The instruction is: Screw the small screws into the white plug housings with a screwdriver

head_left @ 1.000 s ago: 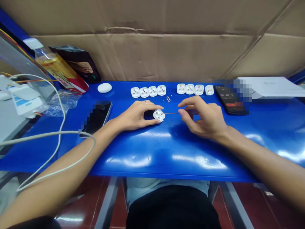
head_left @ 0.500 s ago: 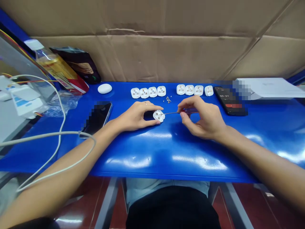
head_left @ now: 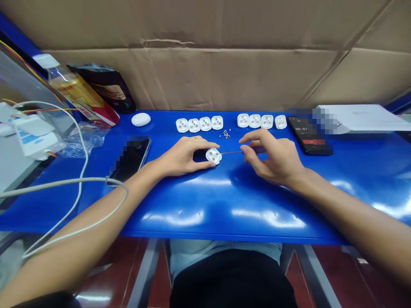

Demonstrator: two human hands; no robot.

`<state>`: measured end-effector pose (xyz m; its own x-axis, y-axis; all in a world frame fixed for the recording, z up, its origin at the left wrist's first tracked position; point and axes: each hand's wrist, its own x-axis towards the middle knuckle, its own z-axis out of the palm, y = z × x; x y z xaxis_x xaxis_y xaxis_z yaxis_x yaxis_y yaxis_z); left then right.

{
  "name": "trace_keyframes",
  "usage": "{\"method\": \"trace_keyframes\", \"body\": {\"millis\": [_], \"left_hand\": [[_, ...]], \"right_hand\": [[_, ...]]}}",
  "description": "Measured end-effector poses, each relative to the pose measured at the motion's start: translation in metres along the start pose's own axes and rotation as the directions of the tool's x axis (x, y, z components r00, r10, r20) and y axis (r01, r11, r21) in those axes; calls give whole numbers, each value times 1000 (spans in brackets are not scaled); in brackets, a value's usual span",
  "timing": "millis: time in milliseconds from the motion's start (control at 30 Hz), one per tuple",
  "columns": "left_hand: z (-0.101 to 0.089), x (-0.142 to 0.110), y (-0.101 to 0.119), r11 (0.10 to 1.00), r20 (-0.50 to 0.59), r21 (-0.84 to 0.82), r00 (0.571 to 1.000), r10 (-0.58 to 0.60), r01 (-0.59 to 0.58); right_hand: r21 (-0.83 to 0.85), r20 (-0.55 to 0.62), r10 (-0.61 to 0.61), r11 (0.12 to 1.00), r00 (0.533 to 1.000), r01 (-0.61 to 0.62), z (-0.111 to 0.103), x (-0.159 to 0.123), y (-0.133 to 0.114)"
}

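Observation:
Between the thumb and forefinger of my left hand is a white plastic plug part with small metal terminals inside. My right hand holds a thin screwdriver, its shaft running left and its tip at the plug part's right side. The screwdriver's handle is hidden behind my right fingers. Tiny screws lie in a loose heap just beyond the two hands. Behind them stand a left row of similar white plug parts and a right row of plug parts.
On the blue table, a phone lies left and another phone right. A white oval case, a drink bottle and a dark pouch stand back left. A white cable loops over my left forearm.
My right thumb and forefinger have shifted on the screwdriver; the reddish handle seen between them before is now hidden. My left hand and the plug part have stayed nearly still.

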<state>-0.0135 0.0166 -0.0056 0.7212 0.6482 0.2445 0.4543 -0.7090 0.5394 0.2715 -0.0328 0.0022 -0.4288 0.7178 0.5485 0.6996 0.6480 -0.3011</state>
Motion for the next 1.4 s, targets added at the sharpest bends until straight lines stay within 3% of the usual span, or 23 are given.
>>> {"method": "trace_keyframes", "body": {"millis": [167,333,500,667,833,1000,1133,1300,1400], "left_hand": [[0,0,0,1000,6,7,1000,2,-2],[0,0,0,1000,7,17,1000,-14,13],[0,0,1,1000,5,8,1000,-2,2],[0,0,0,1000,3,10,1000,-7,7],[0,0,-1,1000,8,2,1000,0,0],[1,0,-1,1000,-8,17,1000,-2,2],[1,0,-1,1000,-2,10,1000,-2,2],[1,0,0,1000,-2,10,1000,-11,11],[1,1,0,1000,1,6,1000,-13,13]], "right_hand": [[102,20,-56,993,998,54,-1,-1,1],[45,5,29,999,1000,-30,1,0,1],[114,0,-13,993,1000,12,1,0,2],[-19,-69,1,1000,998,-3,2,0,1],[71,-33,-30,997,999,32,3,-1,2],[-86,-70,-6,996,998,0,1,0,-1],[56,-3,-4,998,1000,5,0,0,-2],[-26,-32,63,998,998,-64,1,0,-2],[42,-2,39,998,999,-38,0,-1,-2]]}}
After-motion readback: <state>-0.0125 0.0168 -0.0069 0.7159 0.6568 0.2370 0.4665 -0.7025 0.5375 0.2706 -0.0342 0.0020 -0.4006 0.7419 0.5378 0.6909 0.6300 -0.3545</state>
